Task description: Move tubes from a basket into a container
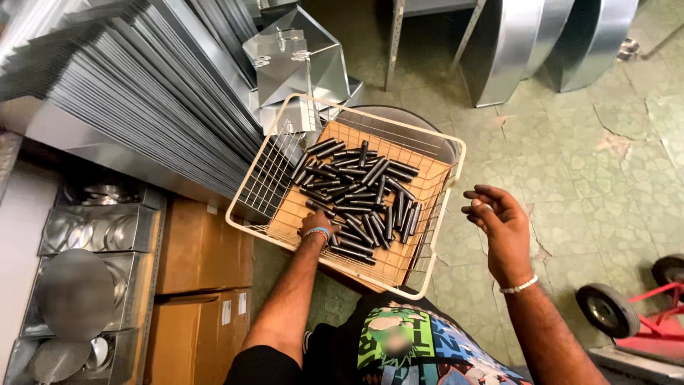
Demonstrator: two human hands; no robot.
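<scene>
1. Reaching into the cream wire basket (447, 146), the left hand (322, 222) dips among the black tubes (360, 194); its fingers are hidden, so their grip cannot be told.
2. Tubes lie loose on the basket's orange liner (427, 187), walled in so none roll off.
3. The right hand (499, 217) hovers beside the basket rim, fingers loosely spread, empty.
4. Brown cartons (203, 249) with small white labels (223, 311) sit stacked at left.

Stacked metal sheets (142, 93) crowd the wire basket's (442, 214) left; right floor (591, 178) open.
</scene>
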